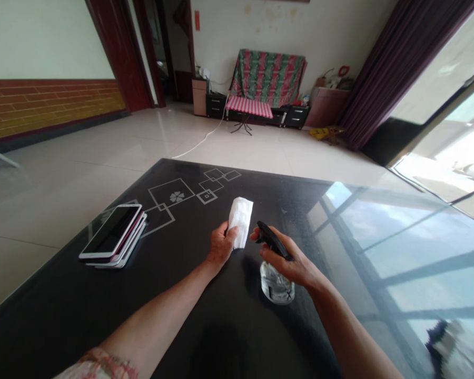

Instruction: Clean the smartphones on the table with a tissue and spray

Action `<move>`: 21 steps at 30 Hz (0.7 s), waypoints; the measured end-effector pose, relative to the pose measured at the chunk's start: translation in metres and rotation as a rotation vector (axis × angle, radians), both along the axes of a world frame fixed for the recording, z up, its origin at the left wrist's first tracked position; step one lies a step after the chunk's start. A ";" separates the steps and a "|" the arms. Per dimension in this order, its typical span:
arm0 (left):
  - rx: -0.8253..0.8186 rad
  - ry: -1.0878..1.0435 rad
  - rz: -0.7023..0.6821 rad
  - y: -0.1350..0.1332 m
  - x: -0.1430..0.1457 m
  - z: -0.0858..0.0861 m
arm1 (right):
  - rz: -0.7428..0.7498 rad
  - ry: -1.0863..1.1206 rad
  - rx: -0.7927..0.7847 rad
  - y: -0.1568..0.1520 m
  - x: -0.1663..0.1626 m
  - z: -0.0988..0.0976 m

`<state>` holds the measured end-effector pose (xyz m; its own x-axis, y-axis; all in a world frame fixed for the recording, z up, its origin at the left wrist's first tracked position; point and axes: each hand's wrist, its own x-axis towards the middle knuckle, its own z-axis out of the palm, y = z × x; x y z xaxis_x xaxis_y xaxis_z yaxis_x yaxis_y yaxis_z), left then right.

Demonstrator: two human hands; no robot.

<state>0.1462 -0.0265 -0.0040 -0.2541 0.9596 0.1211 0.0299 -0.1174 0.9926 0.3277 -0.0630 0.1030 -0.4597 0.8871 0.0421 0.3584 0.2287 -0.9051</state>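
My left hand (221, 243) grips a folded white tissue (240, 218) by its lower left side, thumb on top, holding it above the dark table. To its right, my right hand (290, 258) is wrapped round the neck of a clear spray bottle (277, 284) with a black trigger head (272, 239). The nozzle points toward the tissue, a small gap apart. On the left of the table lies a stack of several phones or tablets (112, 231), the top one white-framed with a dark screen. Whatever may lie behind the tissue is hidden.
The glossy black table (205, 326) has a pattern of pale squares and reflects the window. A crumpled white and dark cloth-like item (458, 347) sits at its right near corner. Across the tiled floor stands a small striped folding table (249, 107) before a cloth-covered object (268, 78).
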 end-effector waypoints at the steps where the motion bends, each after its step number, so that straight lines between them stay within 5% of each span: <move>1: -0.004 -0.010 -0.002 0.000 0.000 0.000 | 0.014 -0.002 -0.008 0.000 -0.001 0.000; 5: -0.015 -0.032 0.011 0.001 0.000 -0.003 | 0.022 0.006 -0.017 0.001 -0.002 -0.002; 11: -0.001 -0.004 0.008 0.003 -0.002 -0.003 | -0.409 0.069 0.186 0.018 0.020 -0.007; 15: -0.023 0.035 0.012 0.004 -0.004 -0.007 | -0.689 -0.015 0.345 0.041 0.054 -0.014; 21: -0.033 0.035 -0.001 0.008 -0.006 -0.015 | -0.838 0.026 0.546 0.083 0.124 -0.047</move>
<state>0.1405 -0.0184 -0.0189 -0.2497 0.9633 0.0982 0.0649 -0.0845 0.9943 0.4519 0.0196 0.0562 0.3120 0.7807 0.5414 0.5760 0.2978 -0.7613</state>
